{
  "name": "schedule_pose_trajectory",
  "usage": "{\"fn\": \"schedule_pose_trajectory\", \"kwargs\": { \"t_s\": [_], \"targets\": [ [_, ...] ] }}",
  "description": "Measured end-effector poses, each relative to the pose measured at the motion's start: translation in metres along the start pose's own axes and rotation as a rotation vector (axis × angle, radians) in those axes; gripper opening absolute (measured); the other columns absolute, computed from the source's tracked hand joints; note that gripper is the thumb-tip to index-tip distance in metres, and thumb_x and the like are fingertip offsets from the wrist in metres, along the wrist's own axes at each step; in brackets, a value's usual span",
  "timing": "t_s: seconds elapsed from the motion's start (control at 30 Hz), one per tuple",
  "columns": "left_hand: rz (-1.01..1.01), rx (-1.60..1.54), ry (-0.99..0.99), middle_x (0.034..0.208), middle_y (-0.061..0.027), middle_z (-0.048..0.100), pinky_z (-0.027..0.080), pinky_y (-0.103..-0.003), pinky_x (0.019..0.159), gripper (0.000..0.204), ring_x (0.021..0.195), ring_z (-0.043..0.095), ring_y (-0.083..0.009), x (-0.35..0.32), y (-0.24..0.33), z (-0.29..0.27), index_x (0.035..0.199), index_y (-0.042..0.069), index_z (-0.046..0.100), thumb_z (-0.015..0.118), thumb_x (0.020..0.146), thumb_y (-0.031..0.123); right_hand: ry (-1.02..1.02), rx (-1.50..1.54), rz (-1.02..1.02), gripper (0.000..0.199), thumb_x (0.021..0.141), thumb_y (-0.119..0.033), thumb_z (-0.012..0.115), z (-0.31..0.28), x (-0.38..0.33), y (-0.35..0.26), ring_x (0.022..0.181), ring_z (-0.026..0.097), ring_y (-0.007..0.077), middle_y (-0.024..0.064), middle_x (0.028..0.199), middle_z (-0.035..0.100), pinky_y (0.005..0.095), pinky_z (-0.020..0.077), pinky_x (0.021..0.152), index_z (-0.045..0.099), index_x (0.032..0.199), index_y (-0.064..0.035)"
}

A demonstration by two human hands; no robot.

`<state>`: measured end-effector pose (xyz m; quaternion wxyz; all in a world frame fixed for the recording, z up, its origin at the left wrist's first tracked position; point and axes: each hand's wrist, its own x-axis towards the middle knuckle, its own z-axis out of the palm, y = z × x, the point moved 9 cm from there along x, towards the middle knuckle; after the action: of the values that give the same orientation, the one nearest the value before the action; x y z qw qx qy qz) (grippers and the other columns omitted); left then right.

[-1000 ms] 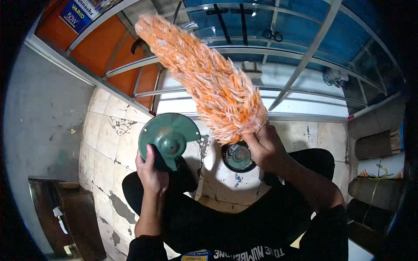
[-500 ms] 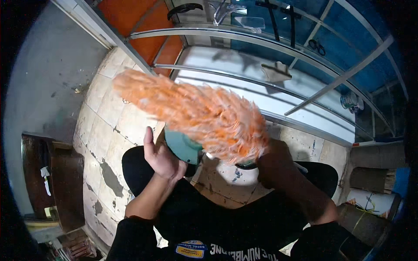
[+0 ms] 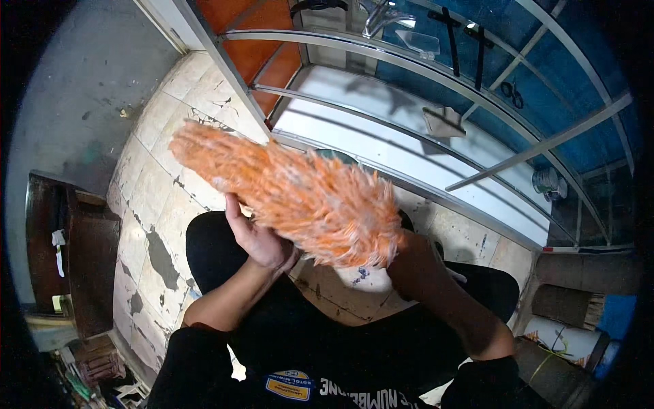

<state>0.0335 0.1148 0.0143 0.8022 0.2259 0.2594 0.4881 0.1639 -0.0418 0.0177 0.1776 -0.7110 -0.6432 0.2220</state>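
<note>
Head view, looking down at seated person's lap. Orange mop head (image 3: 293, 194) fills centre, fluffy strands stretching from 10 o'clock down to middle. Left hand (image 3: 255, 238) just below it, palm up, fingers spread against underside; actual grip not discernible. Right hand hidden behind mop; only right forearm (image 3: 443, 300) shows at 4 o'clock, so hand's state cannot be told. Cracked floor tiles (image 3: 153, 198) at 9 o'clock. Metal window frame (image 3: 381, 68) across 12 to 2 o'clock. Rolled bundles (image 3: 579, 307), partly cut off, at 4 o'clock.
</note>
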Motion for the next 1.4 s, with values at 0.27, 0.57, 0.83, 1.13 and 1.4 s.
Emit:
{"fn": "schedule_pose_trajectory", "kwargs": {
  "t_s": [0.27,0.57,0.83,1.13,1.4],
  "targets": [
    [-0.232,0.392,-0.122,0.096,-0.0123,0.061,0.048,-0.031,0.08,0.026,0.087,0.06,-0.0198,0.0,-0.016,0.017,0.104,-0.002,0.055,0.053,0.085,0.016,0.268,-0.007,0.272,0.031,0.089,-0.021,0.045,-0.05,0.007,0.061,0.07,0.057,0.042,0.0244,0.072,0.058,0.0471,0.0462,0.059,0.058,0.081,0.0052],
    [0.038,0.22,-0.024,0.105,-0.0099,0.058,0.045,-0.033,0.085,0.026,0.096,0.056,-0.0191,0.03,0.038,0.005,0.109,0.001,0.052,0.048,0.089,0.017,0.054,0.091,-0.051,0.012,0.079,-0.012,0.054,0.044,-0.002,0.05,0.076,0.06,0.0348,0.022,0.078,0.06,0.0446,0.0464,0.058,0.057,0.081,0.0],
    [-0.201,0.638,-0.023,0.097,-0.0098,0.057,0.045,-0.031,0.08,0.018,0.089,0.056,-0.0182,0.041,-0.019,-0.016,0.101,0.0,0.05,0.047,0.091,0.015,-0.526,-0.289,-0.056,0.016,0.073,-0.014,0.052,0.125,-0.04,0.063,0.066,0.064,0.0291,0.0123,0.07,0.065,0.0385,0.0495,0.051,0.065,0.066,-0.0066],
    [-0.209,0.661,-0.295,0.08,-0.0018,0.054,0.04,-0.025,0.06,0.008,0.067,0.05,-0.0103,0.111,-0.073,0.034,0.088,0.005,0.05,0.048,0.091,0.013,-0.262,-0.568,-0.151,0.003,0.067,-0.01,0.062,0.092,-0.044,0.047,0.06,0.055,0.0245,0.0061,0.068,0.056,0.0383,0.0423,0.046,0.065,0.068,-0.0091],
    [-0.114,0.561,-0.115,0.085,-0.0076,0.056,0.05,-0.034,0.069,0.005,0.076,0.055,-0.017,0.246,-0.142,0.039,0.088,0.003,0.05,0.051,0.088,0.007,-0.725,-0.282,0.199,0.025,0.071,-0.013,0.067,0.083,-0.041,0.074,0.087,0.064,0.0287,0.0105,0.099,0.066,0.044,0.0532,0.061,0.069,0.096,-0.0084]
  ]
}}
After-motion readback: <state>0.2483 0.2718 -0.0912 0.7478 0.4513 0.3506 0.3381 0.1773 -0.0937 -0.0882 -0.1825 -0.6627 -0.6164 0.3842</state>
